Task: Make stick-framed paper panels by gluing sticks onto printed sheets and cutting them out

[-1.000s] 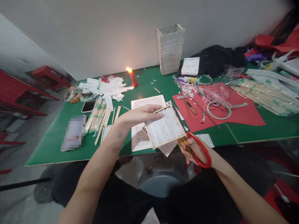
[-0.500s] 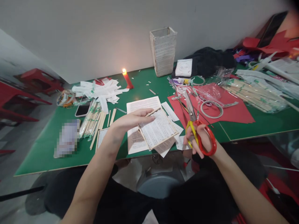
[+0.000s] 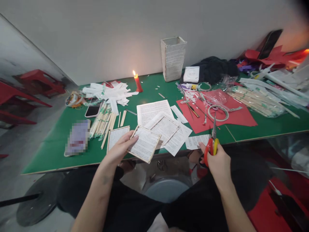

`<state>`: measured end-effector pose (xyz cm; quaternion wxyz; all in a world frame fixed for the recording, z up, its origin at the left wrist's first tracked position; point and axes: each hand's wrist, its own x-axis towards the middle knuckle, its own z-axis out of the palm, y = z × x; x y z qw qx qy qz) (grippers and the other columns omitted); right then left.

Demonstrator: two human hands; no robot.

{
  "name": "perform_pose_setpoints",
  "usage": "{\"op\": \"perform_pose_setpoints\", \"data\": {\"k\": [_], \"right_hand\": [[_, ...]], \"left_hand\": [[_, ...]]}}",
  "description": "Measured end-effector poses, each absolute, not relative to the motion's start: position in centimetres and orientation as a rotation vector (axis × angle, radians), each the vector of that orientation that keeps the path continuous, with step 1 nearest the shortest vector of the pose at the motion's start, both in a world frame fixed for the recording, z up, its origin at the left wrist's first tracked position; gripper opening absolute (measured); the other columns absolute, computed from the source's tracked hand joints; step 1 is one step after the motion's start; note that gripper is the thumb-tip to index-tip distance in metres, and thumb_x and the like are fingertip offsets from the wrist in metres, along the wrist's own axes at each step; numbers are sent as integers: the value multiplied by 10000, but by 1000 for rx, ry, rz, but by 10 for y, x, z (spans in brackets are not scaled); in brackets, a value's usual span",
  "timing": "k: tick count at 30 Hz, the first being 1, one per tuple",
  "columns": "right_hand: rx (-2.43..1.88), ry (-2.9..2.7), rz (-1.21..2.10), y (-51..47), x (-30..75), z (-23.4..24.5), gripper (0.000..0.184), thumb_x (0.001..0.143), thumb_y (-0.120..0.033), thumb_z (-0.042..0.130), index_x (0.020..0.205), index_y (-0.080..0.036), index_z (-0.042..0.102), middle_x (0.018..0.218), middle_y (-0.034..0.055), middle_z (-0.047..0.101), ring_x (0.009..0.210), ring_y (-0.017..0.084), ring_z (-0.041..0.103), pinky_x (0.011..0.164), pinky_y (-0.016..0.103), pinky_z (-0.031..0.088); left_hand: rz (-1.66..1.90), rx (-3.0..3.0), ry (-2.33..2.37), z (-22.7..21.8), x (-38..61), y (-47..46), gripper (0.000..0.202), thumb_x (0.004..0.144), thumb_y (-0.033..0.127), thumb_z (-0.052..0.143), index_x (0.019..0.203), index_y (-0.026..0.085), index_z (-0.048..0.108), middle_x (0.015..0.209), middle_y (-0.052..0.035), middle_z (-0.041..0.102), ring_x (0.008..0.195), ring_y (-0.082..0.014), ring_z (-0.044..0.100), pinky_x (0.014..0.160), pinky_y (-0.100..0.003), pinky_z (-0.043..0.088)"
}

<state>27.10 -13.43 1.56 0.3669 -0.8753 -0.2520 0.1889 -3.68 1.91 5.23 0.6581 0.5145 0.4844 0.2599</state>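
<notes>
My left hand pinches the upper left corner of a square panel, printed paper edged with thin sticks. It is held just over the table's front edge. In my right hand is a pair of scissors with red and yellow handles, blades pointing up and away. A second stick-framed panel lies under and left of my left hand. Between the hands a stick frame rests on printed sheets. A paper strip lies left of the scissors.
A lit red candle stands at the back, near a tall paper-covered box. Bundled sticks and a phone are on the left. Red paper with a tape roll and bagged sticks lie right.
My left hand has drawn the panel left and toward me, off the papers. My right hand has turned the scissors over, and they are now farther right. The view has shifted slightly.
</notes>
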Motion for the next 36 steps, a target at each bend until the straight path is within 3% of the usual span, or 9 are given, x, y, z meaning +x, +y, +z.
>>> {"op": "perform_pose_setpoints", "data": {"k": [5,8,14,19,22,26,29,32,36], "right_hand": [[-2135,-586,308,-126,259,-8,472,629,-643,748,719,-259,490,468,26,633,570,298,693,594,361,506],[-1913,-575,411,-135,259,-16,505,624,-606,796,752,-251,461,481,-7,632,508,263,686,539,334,521],[-1606,-647,484,-149,264,12,479,692,-447,839,769,-254,408,371,-134,489,298,129,519,488,290,587],[-1453,-673,413,-139,278,44,468,681,-358,867,758,-240,421,406,-151,470,281,88,492,440,238,582],[-1384,-674,421,-131,285,51,466,673,-323,874,762,-234,426,426,-157,469,275,78,489,432,225,577],[-1333,-668,453,-122,291,52,490,632,-295,899,751,-228,429,454,-158,468,263,76,483,376,208,533],[-1355,-700,451,-114,292,54,501,620,-334,904,751,-230,432,448,-153,467,262,86,486,330,199,483],[-1424,-743,457,-105,294,61,509,626,-424,886,749,-238,429,411,-145,450,269,113,503,289,198,428],[-1504,-804,489,-95,288,74,541,591,-511,876,737,-241,431,500,-111,511,294,119,529,262,206,387]], "left_hand": [[801,1242,1123,39,-16,22,493,825,461,680,1208,176,557,1052,-89,726,931,-248,694,814,-349,546],[885,1426,1137,28,-5,30,498,877,414,591,1291,163,471,1170,-134,661,1067,-279,648,916,-424,525],[1157,2176,1406,27,26,38,518,915,268,553,1397,126,430,1422,-229,411,1384,-372,362,1145,-566,305],[647,2459,1072,41,103,62,310,994,261,483,1268,135,552,1417,-194,502,1364,-293,429,1144,-464,346],[522,2469,1022,38,150,78,243,933,310,632,1067,108,646,1228,-197,633,1278,-320,518,1111,-456,380],[500,2411,1030,26,179,85,281,935,365,653,1089,131,651,1162,-124,659,1130,-274,618,1034,-488,456],[524,2335,1039,27,182,85,249,958,328,619,1104,129,656,1130,-106,670,1002,-231,656,896,-440,538],[595,2254,1015,49,171,85,253,984,276,537,894,110,705,973,-126,723,919,-230,664,868,-383,517],[690,2002,705,93,129,71,388,1003,431,462,909,161,725,1096,-97,737,977,-209,664,873,-324,499]]}}
